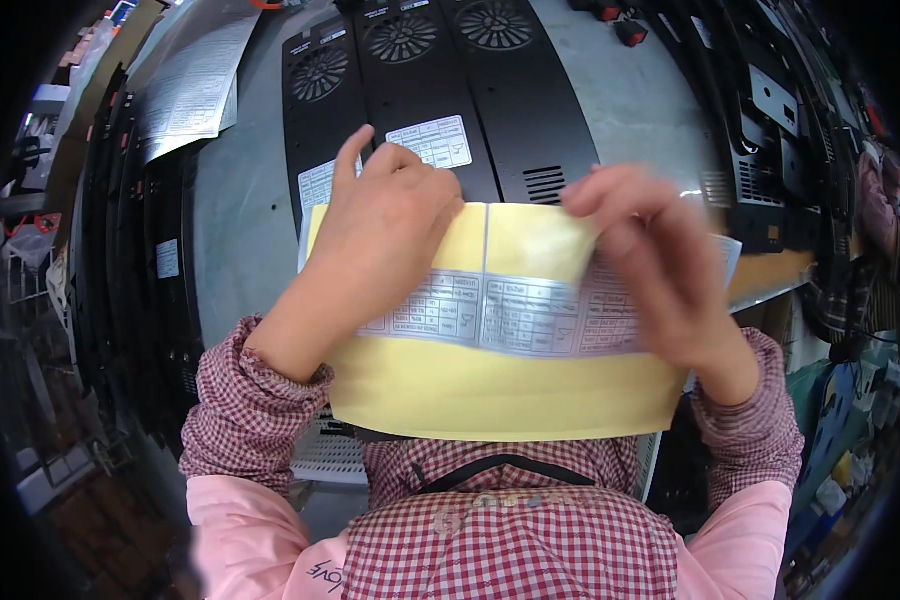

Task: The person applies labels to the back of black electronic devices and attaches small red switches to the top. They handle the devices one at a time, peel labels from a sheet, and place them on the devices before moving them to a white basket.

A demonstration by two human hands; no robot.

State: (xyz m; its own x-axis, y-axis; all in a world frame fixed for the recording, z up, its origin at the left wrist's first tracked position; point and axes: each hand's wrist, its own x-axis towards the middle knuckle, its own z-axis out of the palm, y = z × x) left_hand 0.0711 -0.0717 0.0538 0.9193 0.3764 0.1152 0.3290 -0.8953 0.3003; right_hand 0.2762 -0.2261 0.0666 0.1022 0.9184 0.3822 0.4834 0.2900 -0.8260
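Observation:
A sheet of silver labels on yellow backing (510, 390) spans the space in front of me, its printed silver strip running across the middle. My left hand (390, 215) is closed on the sheet's upper left edge, with the little finger raised. Over the upper right part of the sheet is my right hand (670, 265), smeared by motion; whether its fingers grip anything is unclear. Just beyond the sheet lie three black panels (510, 110) side by side, with round slotted vents at their far ends. A silver label (435, 143) sits on the middle panel, and another (330, 185) on the left one.
The panels rest on a grey tabletop (240, 190). More silver printed sheets (195, 85) lie at the far left, above stacked black parts (155, 220). On the right are further black metal parts (760, 180). Small red and black items (625, 30) lie at the back.

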